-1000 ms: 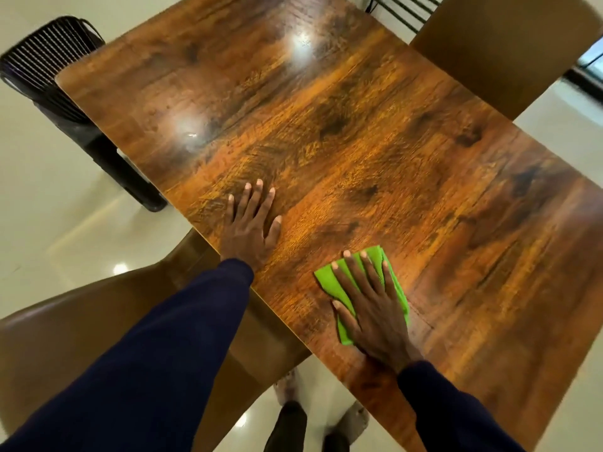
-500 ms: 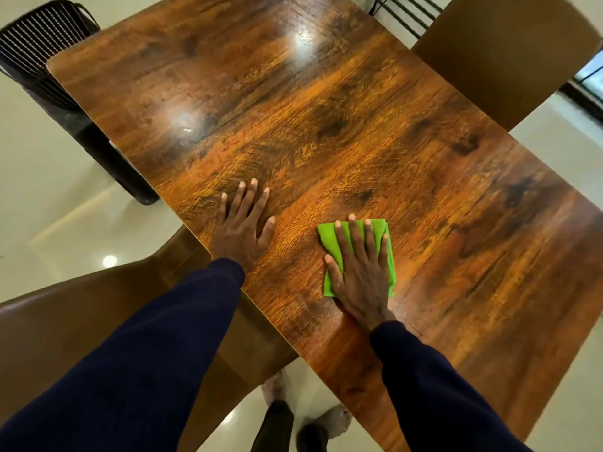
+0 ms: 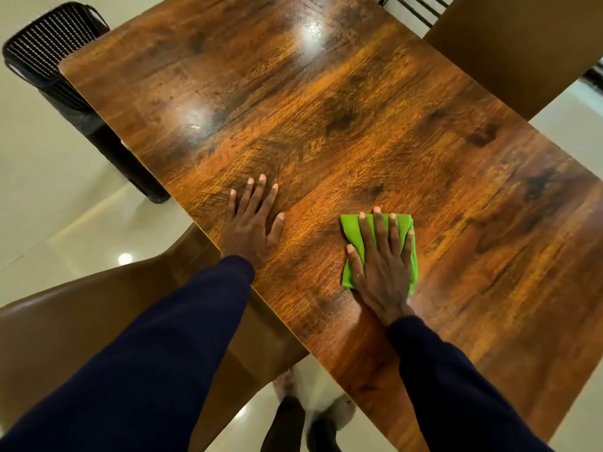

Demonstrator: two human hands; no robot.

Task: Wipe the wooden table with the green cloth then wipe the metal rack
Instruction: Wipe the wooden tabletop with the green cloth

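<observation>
Head view: right hand [image 3: 381,262] pressed flat, fingers straight, on green cloth [image 3: 350,233] near wooden table's [image 3: 359,109] front edge; left hand [image 3: 251,223] braces flat. Advise overlapping strokes, even pressure.

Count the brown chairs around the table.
2: near chair at the left edge of the wooden table; far chair at its top-right corner. More may sit outside the view.
</observation>
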